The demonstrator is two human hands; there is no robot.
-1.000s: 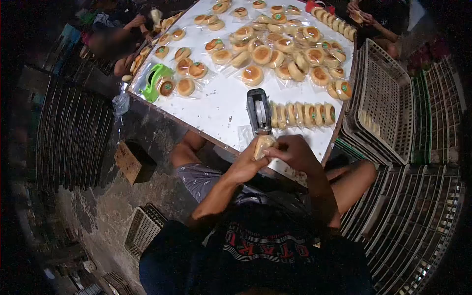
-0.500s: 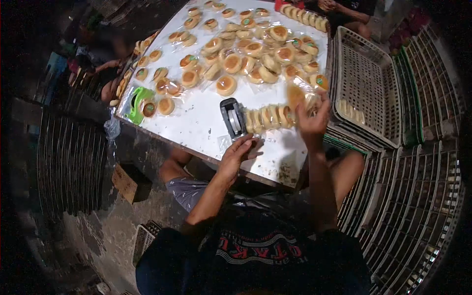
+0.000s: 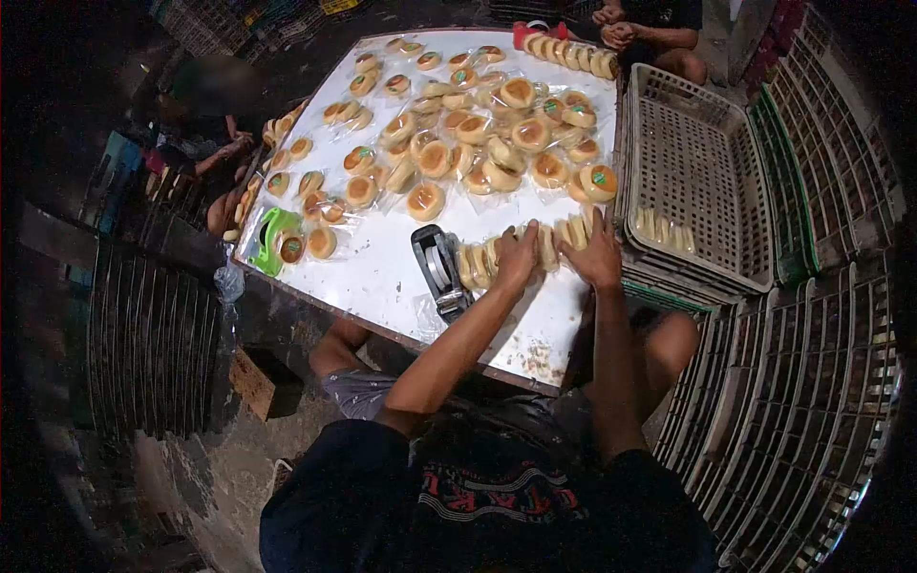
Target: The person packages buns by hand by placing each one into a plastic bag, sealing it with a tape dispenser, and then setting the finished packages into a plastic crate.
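My left hand (image 3: 517, 256) and my right hand (image 3: 600, 254) both lie on a row of bagged round buns (image 3: 562, 234) that stand on edge on the white table (image 3: 382, 263). The left hand presses the middle of the row. The right hand rests at its right end, fingers spread. Neither hand lifts a bun. A black tape dispenser (image 3: 437, 269) stands at the row's left end, just left of my left hand.
A loose heap of bagged buns (image 3: 478, 143) covers the far table. A green tape dispenser (image 3: 270, 239) sits at its left edge. A pale plastic crate (image 3: 702, 143) with several buns (image 3: 664, 227) stands to the right. Other people sit at the far end (image 3: 654, 29) and at the left (image 3: 205, 143).
One second ago both hands held a bagged bun near my body. My right hand then carried it to the row's right end, and my left hand moved onto the row.
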